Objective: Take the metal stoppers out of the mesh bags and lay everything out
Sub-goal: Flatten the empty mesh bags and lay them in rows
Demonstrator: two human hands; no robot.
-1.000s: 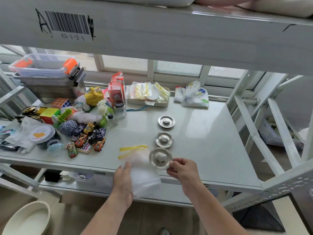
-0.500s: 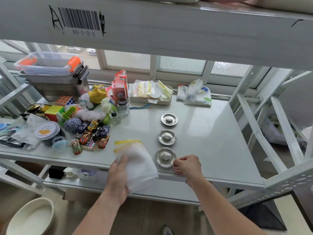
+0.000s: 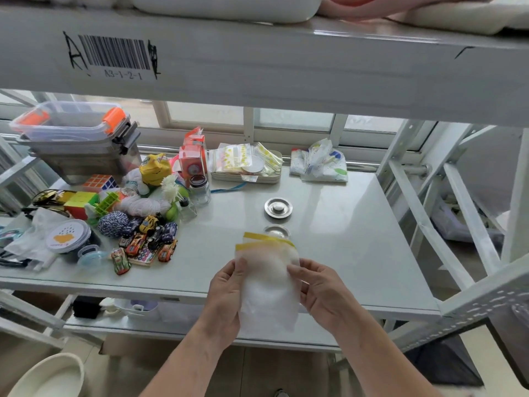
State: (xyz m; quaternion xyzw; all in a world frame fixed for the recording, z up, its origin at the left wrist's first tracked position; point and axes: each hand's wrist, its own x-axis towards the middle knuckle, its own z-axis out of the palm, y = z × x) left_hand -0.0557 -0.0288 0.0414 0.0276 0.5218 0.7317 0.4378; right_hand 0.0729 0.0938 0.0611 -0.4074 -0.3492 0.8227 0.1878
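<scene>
I count 2 metal stoppers visible on the shelf (image 3: 357, 239): far stopper (image 3: 278, 207) in full view, 2nd stopper (image 3: 276, 231) half hidden behind the mesh bag (image 3: 267, 285). Left hand (image 3: 226, 296) & right hand (image 3: 323, 293) both pinch that 1 white, yellow-edged bag, held up above the shelf's front edge; can't tell if anything's inside. Approx 8 toy cars (image 3: 147, 239) clustered at left. Tray (image 3: 246, 176) at back holds zip pouches.

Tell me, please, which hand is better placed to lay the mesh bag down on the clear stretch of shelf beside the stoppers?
Probably the right hand: it grips the mesh bag's right edge, and the bare shelf lies on that side. The left hand faces the toy cars.
</scene>
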